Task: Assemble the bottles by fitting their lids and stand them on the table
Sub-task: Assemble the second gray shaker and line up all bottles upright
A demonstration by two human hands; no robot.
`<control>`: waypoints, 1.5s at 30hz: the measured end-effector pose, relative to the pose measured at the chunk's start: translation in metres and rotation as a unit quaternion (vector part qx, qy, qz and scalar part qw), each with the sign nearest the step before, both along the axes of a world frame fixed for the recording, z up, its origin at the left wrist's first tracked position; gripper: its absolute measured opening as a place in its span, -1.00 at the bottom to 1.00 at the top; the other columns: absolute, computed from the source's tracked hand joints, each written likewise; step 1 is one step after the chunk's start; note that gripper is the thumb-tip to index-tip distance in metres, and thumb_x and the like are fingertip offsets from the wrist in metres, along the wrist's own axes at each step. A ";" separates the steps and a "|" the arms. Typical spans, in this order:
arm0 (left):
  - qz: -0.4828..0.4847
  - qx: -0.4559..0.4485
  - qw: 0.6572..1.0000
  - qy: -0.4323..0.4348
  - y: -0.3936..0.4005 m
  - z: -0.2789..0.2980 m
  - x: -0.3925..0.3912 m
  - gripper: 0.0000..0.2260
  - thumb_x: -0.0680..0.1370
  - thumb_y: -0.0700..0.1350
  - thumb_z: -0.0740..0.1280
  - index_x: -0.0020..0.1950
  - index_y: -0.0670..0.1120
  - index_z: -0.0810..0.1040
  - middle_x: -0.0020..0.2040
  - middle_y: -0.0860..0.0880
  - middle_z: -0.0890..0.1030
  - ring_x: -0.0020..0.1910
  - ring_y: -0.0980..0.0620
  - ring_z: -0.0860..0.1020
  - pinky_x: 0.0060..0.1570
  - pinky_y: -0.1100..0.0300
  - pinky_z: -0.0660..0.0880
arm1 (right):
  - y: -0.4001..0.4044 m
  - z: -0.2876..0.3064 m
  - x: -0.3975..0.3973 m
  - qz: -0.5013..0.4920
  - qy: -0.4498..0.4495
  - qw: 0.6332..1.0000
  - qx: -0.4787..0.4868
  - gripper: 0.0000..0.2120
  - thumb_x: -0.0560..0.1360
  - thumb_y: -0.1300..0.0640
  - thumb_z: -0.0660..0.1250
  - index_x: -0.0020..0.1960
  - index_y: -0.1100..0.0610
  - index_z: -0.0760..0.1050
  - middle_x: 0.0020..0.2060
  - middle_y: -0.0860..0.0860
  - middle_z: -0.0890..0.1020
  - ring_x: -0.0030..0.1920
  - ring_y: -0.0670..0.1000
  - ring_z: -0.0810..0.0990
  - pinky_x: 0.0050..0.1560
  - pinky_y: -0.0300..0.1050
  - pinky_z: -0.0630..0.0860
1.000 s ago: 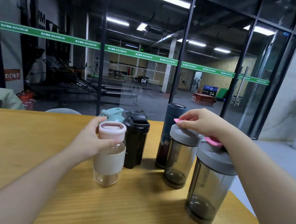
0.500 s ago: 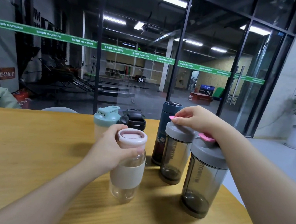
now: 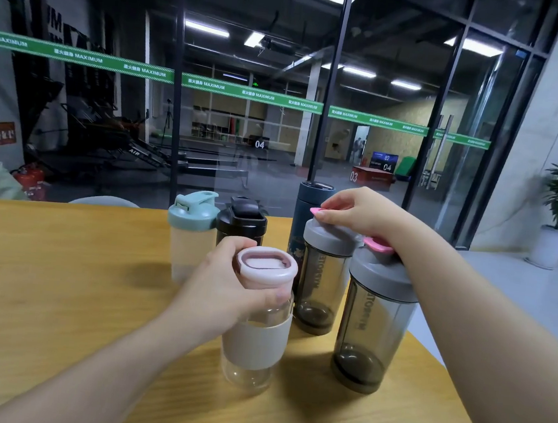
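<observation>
- Since a second ago we had drawn the glass bottle (image 3: 255,339) nearer, off the black shaker (image 3: 242,223).
- Our left hand (image 3: 224,295) gripped its pink lid (image 3: 266,266); the upright bottle looked empty.
- Our right hand (image 3: 360,210) pinched the pink flip tab (image 3: 317,211) on the grey-lidded shaker (image 3: 323,281) just right of it, empty too.
</observation>
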State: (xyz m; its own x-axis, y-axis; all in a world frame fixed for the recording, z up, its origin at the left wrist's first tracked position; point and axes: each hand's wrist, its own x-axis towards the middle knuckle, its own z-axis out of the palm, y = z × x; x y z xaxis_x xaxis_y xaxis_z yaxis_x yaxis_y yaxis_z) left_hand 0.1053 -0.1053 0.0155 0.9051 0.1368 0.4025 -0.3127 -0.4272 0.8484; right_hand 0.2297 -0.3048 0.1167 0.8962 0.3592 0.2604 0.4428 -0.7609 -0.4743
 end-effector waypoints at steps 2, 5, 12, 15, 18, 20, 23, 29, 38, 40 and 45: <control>-0.006 -0.005 1.000 0.001 -0.001 -0.001 -0.001 -0.47 0.20 0.04 0.64 0.01 0.22 0.42 0.05 0.18 0.57 0.01 0.23 0.55 -0.12 0.31 0.48 | 0.000 0.000 0.000 0.001 0.001 1.000 0.002 -0.58 0.39 -0.22 0.39 0.12 0.01 0.59 0.00 -0.09 0.64 0.03 -0.05 0.58 0.09 -0.11 0.44; -0.015 -0.010 1.000 0.000 -0.004 -0.001 -0.003 -0.44 0.13 0.10 0.62 0.02 0.22 0.43 0.03 0.20 0.58 0.01 0.23 0.56 -0.11 0.30 0.50 | -0.001 0.000 0.000 0.001 -0.002 1.000 0.002 -0.59 0.40 -0.22 0.39 0.12 0.02 0.59 0.00 -0.09 0.65 0.04 -0.05 0.59 0.11 -0.11 0.45; -0.031 0.001 0.999 0.005 -0.010 -0.005 -0.007 -0.38 0.12 0.14 0.62 0.09 0.21 0.42 0.07 0.18 0.57 0.06 0.19 0.54 -0.03 0.23 0.53 | -0.001 0.000 0.000 -0.003 -0.011 1.000 -0.004 -0.59 0.39 -0.22 0.39 0.11 0.02 0.60 0.00 -0.09 0.66 0.04 -0.05 0.59 0.14 -0.07 0.47; -0.036 0.008 0.999 -0.001 -0.014 -0.006 -0.009 -0.37 0.06 0.22 0.55 0.07 0.25 0.41 0.07 0.19 0.56 0.08 0.19 0.52 -0.01 0.22 0.52 | 0.000 0.000 0.000 -0.005 -0.010 1.000 -0.003 -0.59 0.39 -0.22 0.40 0.10 0.02 0.60 0.00 -0.09 0.66 0.03 -0.05 0.59 0.14 -0.07 0.47; -0.034 0.012 0.999 -0.005 -0.016 -0.006 -0.008 -0.38 0.05 0.24 0.52 0.06 0.26 0.40 0.06 0.20 0.56 0.09 0.20 0.51 0.00 0.23 0.51 | -0.001 0.001 -0.001 -0.002 -0.008 1.000 0.003 -0.61 0.40 -0.21 0.40 0.09 0.01 0.61 -0.02 -0.10 0.66 0.01 -0.05 0.59 0.08 -0.11 0.46; -0.033 0.013 0.999 -0.003 -0.016 -0.007 -0.008 -0.38 0.08 0.23 0.54 0.06 0.26 0.39 0.07 0.21 0.55 0.11 0.19 0.50 0.02 0.20 0.51 | -0.001 0.001 -0.001 -0.001 -0.007 1.000 0.003 -0.62 0.40 -0.21 0.40 0.08 0.01 0.61 -0.03 -0.10 0.66 0.01 -0.06 0.59 0.06 -0.12 0.46; -0.045 0.022 0.999 0.001 -0.015 -0.007 -0.007 -0.39 0.15 0.18 0.59 0.08 0.25 0.37 0.09 0.18 0.53 0.12 0.17 0.49 0.03 0.19 0.51 | -0.001 0.000 -0.001 -0.002 -0.009 1.000 -0.001 -0.61 0.39 -0.22 0.39 0.09 0.01 0.60 -0.02 -0.10 0.66 0.01 -0.06 0.59 0.10 -0.09 0.48; -0.047 0.049 0.998 0.018 -0.012 -0.005 -0.003 -0.37 0.07 0.31 0.47 0.07 0.29 0.34 0.10 0.17 0.52 0.12 0.16 0.49 0.03 0.15 0.54 | -0.001 0.001 -0.002 -0.001 -0.008 1.000 -0.007 -0.60 0.41 -0.21 0.38 0.12 0.01 0.59 0.02 -0.08 0.65 0.05 -0.02 0.58 0.13 -0.07 0.46; 0.018 0.043 0.999 0.008 -0.008 -0.008 0.031 -0.19 0.10 0.32 0.46 0.32 0.21 0.34 0.20 0.07 0.49 0.22 0.05 0.45 0.18 0.03 0.49 | 0.000 0.001 -0.003 -0.004 -0.004 1.000 0.002 -0.59 0.40 -0.21 0.39 0.13 0.02 0.59 0.03 -0.08 0.65 0.05 -0.03 0.58 0.14 -0.08 0.47; 0.034 0.047 0.998 0.002 -0.007 -0.008 0.037 -0.19 0.21 0.21 0.53 0.40 0.09 0.32 0.23 0.05 0.48 0.27 0.02 0.41 0.21 0.00 0.46 | 0.000 0.001 -0.003 -0.003 -0.005 1.000 0.000 -0.61 0.40 -0.20 0.39 0.11 0.01 0.60 0.02 -0.08 0.65 0.05 -0.03 0.58 0.16 -0.06 0.47; 0.064 0.058 0.996 -0.011 -0.008 -0.009 0.044 -0.26 0.35 0.09 0.52 0.45 0.05 0.26 0.21 0.10 0.33 0.31 0.01 0.34 0.29 -0.01 0.37 | 0.000 0.001 -0.003 -0.006 -0.005 1.000 0.001 -0.64 0.41 -0.19 0.39 0.09 0.01 0.61 0.00 -0.08 0.66 0.03 -0.03 0.59 0.15 -0.06 0.48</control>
State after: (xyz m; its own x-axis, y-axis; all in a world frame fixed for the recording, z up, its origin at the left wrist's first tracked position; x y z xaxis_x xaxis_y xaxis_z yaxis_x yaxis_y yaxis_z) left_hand 0.1491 -0.1133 0.0069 0.8744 0.2016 0.4414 -0.2674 -0.5589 0.7849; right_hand 0.2262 -0.3044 0.1175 0.8978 0.3482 0.2697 0.4384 -0.7651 -0.4716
